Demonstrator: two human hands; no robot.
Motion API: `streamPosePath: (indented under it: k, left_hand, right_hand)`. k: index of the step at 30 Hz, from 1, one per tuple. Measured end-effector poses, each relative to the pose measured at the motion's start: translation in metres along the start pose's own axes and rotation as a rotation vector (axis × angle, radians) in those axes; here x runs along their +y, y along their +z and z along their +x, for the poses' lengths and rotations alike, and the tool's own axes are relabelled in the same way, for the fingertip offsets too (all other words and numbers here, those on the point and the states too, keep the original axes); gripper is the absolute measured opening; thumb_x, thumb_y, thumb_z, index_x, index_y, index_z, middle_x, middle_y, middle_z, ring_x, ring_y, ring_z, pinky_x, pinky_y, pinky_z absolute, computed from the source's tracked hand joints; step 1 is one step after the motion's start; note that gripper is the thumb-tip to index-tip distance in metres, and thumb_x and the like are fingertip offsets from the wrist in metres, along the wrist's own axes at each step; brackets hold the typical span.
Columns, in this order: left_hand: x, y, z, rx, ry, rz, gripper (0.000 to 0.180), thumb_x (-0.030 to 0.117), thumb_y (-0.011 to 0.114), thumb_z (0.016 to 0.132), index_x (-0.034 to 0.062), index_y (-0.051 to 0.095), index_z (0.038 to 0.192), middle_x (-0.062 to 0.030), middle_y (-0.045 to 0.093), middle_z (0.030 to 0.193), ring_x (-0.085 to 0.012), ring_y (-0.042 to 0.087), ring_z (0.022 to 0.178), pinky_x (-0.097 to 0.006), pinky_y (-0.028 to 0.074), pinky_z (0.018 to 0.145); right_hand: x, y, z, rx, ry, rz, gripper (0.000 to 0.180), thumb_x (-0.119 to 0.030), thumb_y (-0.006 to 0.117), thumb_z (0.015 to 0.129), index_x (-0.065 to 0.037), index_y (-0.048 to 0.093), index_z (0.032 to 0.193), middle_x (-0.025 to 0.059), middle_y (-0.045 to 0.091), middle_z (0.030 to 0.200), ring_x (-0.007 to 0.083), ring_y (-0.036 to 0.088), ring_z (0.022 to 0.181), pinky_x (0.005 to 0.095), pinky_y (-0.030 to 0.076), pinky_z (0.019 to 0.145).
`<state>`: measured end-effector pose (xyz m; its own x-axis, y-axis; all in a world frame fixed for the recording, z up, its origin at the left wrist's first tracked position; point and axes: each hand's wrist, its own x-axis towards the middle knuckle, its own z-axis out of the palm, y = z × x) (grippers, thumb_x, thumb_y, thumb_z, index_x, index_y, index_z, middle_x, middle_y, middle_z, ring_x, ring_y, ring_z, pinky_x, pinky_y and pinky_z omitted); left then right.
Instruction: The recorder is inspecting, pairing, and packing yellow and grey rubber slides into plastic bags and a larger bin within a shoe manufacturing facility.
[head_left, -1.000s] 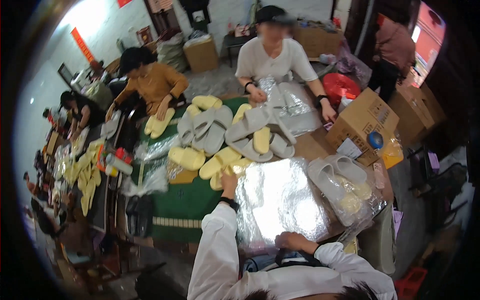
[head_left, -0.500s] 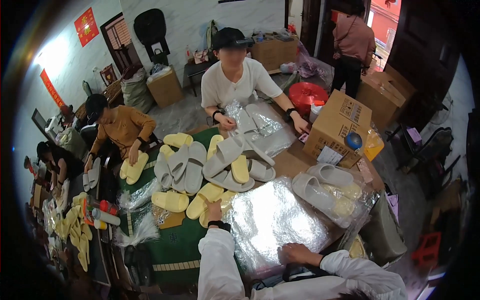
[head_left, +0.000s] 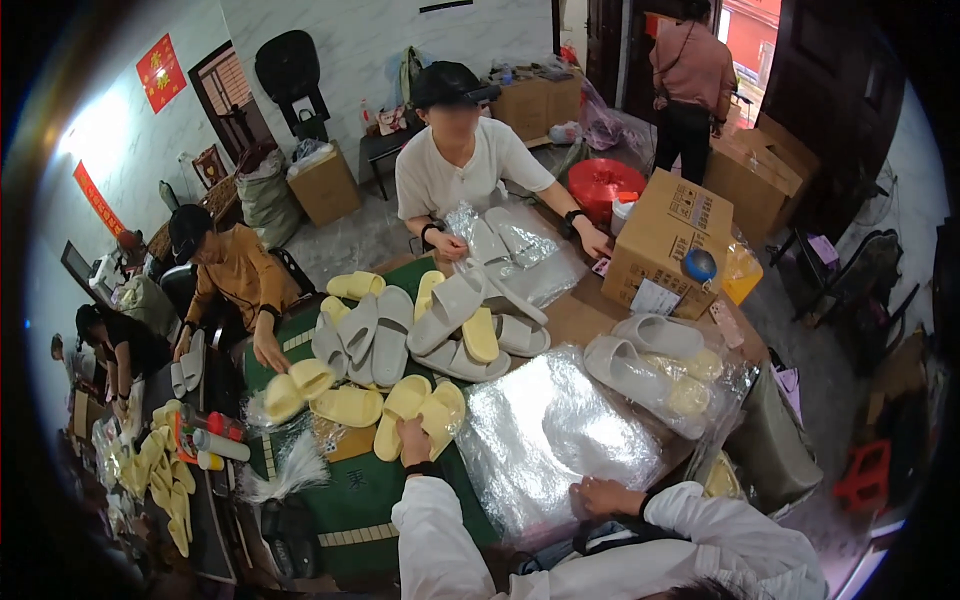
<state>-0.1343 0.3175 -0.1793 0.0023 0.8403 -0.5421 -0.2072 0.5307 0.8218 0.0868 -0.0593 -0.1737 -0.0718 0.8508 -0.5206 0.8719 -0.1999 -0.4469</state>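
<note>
My left hand (head_left: 413, 443) is closed on the near end of a pair of yellow slippers (head_left: 440, 412), held over the left edge of the clear plastic bags (head_left: 540, 430). My right hand (head_left: 606, 497) has its fingers curled at the bags' near right edge, pinching the film. Beyond my left hand lies a heap of grey slippers (head_left: 378, 345) mixed with yellow ones. A single yellow slipper (head_left: 346, 406) rests left of the pair. Right of the bags, grey slippers (head_left: 628, 375) and yellow ones lie in clear plastic.
Across the table a co-worker (head_left: 470, 165) sits by bagged grey slippers (head_left: 500, 240) and touches a cardboard box (head_left: 668, 245). At left another co-worker (head_left: 235, 275) reaches over the green mat (head_left: 375, 500). A phone (head_left: 727, 325) lies near the right edge. Bottles (head_left: 220, 445) stand at left.
My left hand has shifted slightly left, lifting the yellow pair off the table. My right hand has moved a little right and curled. The co-worker at left has moved yellow slippers toward the table's middle.
</note>
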Motion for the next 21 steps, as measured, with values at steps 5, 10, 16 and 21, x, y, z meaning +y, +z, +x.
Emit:
streamPosePath:
  k: [5, 10, 16, 21]
  left_hand:
    - [-0.011, -0.085, -0.017, -0.125, 0.025, -0.241, 0.036, -0.005, 0.048, 0.079, 0.0067, 0.043, 0.113, -0.0101, 0.054, 0.102, -0.0266, 0.057, 0.091, -0.04, 0.049, 0.074]
    - [-0.001, -0.076, -0.092, -0.243, -0.056, -0.175, 0.036, -0.003, 0.043, 0.082, 0.008, 0.046, 0.116, -0.0051, 0.056, 0.102, -0.0205, 0.058, 0.083, -0.031, 0.049, 0.068]
    - [0.009, -0.079, -0.173, -0.103, -0.082, -0.165, 0.03, -0.001, 0.047, 0.082, 0.01, 0.047, 0.11, -0.001, 0.053, 0.08, -0.0117, 0.052, 0.066, -0.028, 0.045, 0.06]
    - [0.013, -0.021, -0.255, -0.114, -0.07, -0.13, 0.042, -0.005, 0.053, 0.079, 0.012, 0.037, 0.114, -0.0046, 0.051, 0.083, -0.0126, 0.05, 0.066, -0.027, 0.042, 0.06]
  right_hand:
    - [-0.008, -0.001, -0.002, 0.015, -0.1, 0.007, 0.052, -0.019, 0.055, 0.075, -0.01, 0.039, 0.123, 0.0202, 0.047, 0.112, 0.0388, 0.048, 0.104, 0.0477, 0.043, 0.082]
    - [0.002, 0.01, -0.003, 0.071, -0.067, -0.048, 0.049, -0.018, 0.054, 0.075, -0.01, 0.041, 0.122, 0.0207, 0.047, 0.111, 0.039, 0.049, 0.102, 0.0486, 0.043, 0.081]
    - [-0.032, -0.015, -0.01, 0.017, 0.041, -0.129, 0.032, -0.021, 0.043, 0.083, -0.005, 0.048, 0.11, 0.0247, 0.05, 0.104, 0.0397, 0.052, 0.097, 0.0511, 0.044, 0.076]
    - [-0.012, -0.001, -0.004, 0.076, -0.005, -0.117, 0.039, -0.028, 0.048, 0.081, -0.007, 0.046, 0.115, 0.0265, 0.049, 0.106, 0.0402, 0.051, 0.098, 0.0511, 0.044, 0.076]
